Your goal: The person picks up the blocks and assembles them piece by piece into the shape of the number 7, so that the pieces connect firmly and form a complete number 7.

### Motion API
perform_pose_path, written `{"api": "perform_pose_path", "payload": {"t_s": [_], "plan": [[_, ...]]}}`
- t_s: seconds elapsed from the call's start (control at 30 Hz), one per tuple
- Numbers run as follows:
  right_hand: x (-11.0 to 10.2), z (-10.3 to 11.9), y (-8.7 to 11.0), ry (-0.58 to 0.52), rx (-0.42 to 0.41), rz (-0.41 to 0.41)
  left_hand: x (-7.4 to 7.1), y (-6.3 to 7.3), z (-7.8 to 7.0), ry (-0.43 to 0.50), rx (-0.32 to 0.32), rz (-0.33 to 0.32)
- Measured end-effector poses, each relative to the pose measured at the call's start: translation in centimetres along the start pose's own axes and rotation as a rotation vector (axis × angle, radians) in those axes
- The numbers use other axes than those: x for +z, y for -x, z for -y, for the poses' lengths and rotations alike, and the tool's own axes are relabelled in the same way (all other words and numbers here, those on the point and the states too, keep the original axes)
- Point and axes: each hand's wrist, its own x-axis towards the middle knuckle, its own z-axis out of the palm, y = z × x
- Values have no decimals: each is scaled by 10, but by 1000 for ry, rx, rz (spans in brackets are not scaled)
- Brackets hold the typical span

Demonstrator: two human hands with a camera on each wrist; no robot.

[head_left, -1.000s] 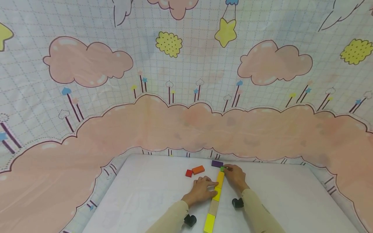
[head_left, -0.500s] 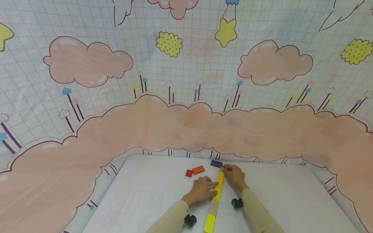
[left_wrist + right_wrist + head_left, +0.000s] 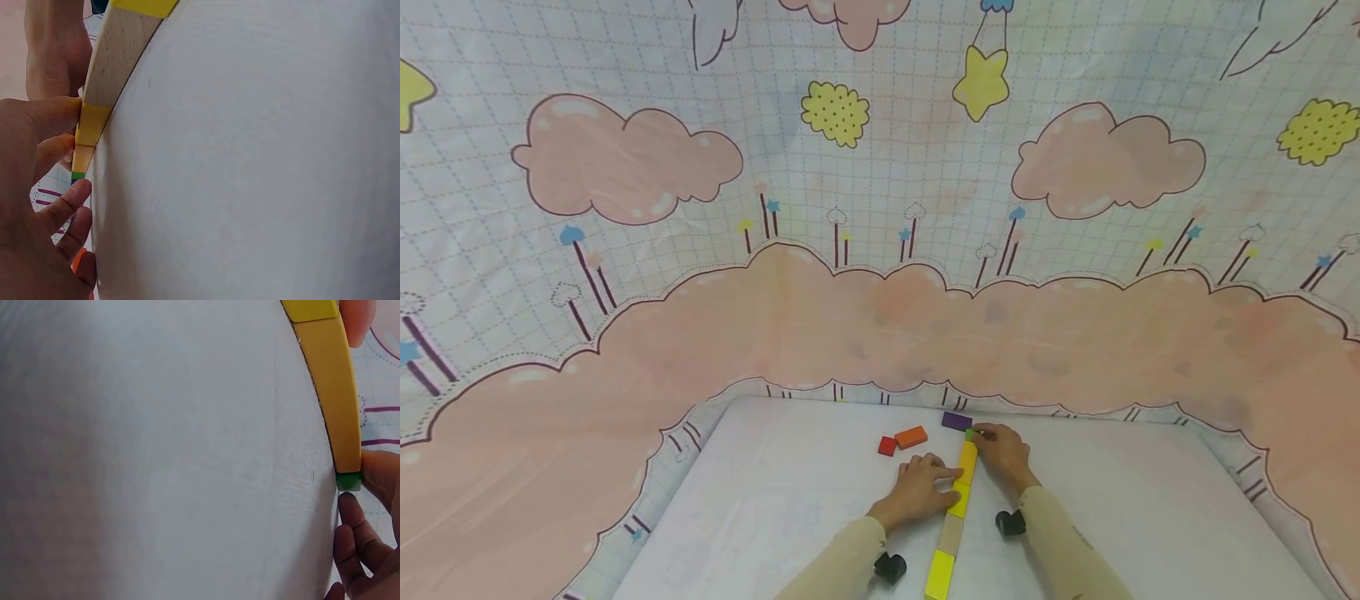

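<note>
A line of toy blocks runs away from me in the head view: a bright yellow block [image 3: 940,575], a bare wood block [image 3: 951,535], a yellow block [image 3: 957,502] and an orange-yellow block [image 3: 967,463], with a small green block [image 3: 970,435] at the far end. My left hand [image 3: 917,490] lies along the left side, thumb and index finger touching the two middle yellowish blocks, other fingers relaxed. My right hand [image 3: 1009,457] pinches the green block [image 3: 349,482] against the orange-yellow block's end, thumb [image 3: 379,472] at its side and a fingertip at its far face.
Just beyond the green block lies a purple block [image 3: 957,421] near the back edge. An orange block [image 3: 912,437] and a red block [image 3: 887,447] lie left of the line, on the white table [image 3: 760,500]. A cartoon-printed cloth [image 3: 880,325] rises behind.
The green block, my right fingertips and the purple block have shifted slightly left. My left hand keeps its place on the line of blocks.
</note>
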Motion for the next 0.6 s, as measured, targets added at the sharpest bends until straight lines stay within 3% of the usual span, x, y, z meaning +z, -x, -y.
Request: {"api": "perform_pose_path", "payload": {"t_s": [0.6], "plan": [[3, -5, -2, -52, 58, 7, 0, 1, 1, -11, 26, -13]]}}
